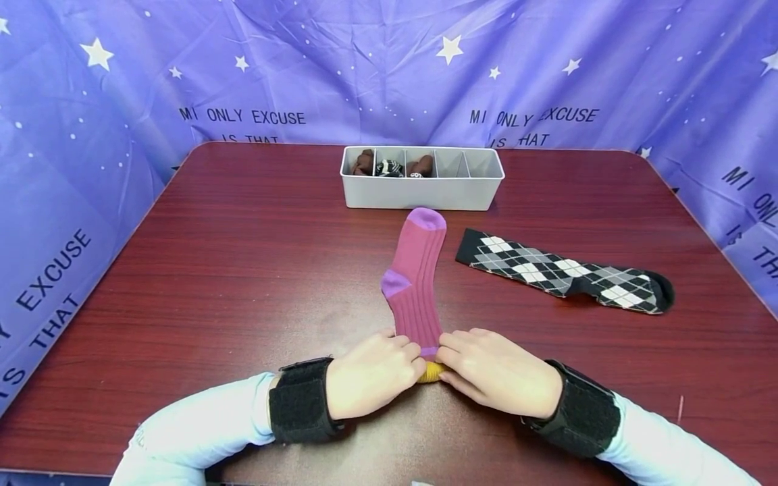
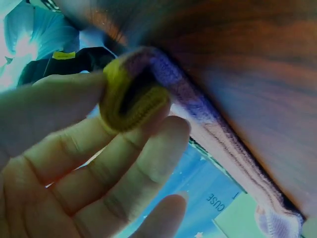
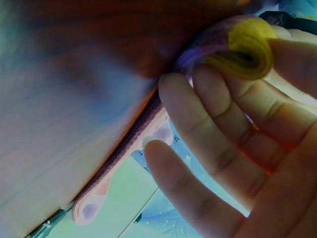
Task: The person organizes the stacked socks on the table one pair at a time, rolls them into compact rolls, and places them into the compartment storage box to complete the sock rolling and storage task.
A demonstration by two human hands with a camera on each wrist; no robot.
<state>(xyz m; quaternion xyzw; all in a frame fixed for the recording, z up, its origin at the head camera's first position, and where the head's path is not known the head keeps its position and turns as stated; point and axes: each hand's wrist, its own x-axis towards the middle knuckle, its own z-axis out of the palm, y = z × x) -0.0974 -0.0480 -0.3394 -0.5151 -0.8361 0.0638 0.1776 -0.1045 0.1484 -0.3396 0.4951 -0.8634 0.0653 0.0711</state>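
A pink ribbed sock (image 1: 419,297) with purple toe and heel lies flat, its toe pointing away from me. Its yellow cuff (image 1: 431,372) is rolled over at the near end. My left hand (image 1: 375,374) pinches the left end of that roll between thumb and fingers. At the other end, my right hand (image 1: 495,371) pinches it the same way. In the left wrist view the yellow roll (image 2: 116,106) shows its curled layers, with a purple band beside it. The right wrist view shows the opposite end of the roll (image 3: 257,52) as a spiral.
To the right, a black, grey and white argyle sock (image 1: 559,270) lies on the dark red wooden table (image 1: 261,250). Behind the pink sock stands a light grey divided box (image 1: 422,194); its three left compartments hold bundled socks (image 1: 389,168). A purple star-patterned cloth (image 1: 389,81) hangs behind.
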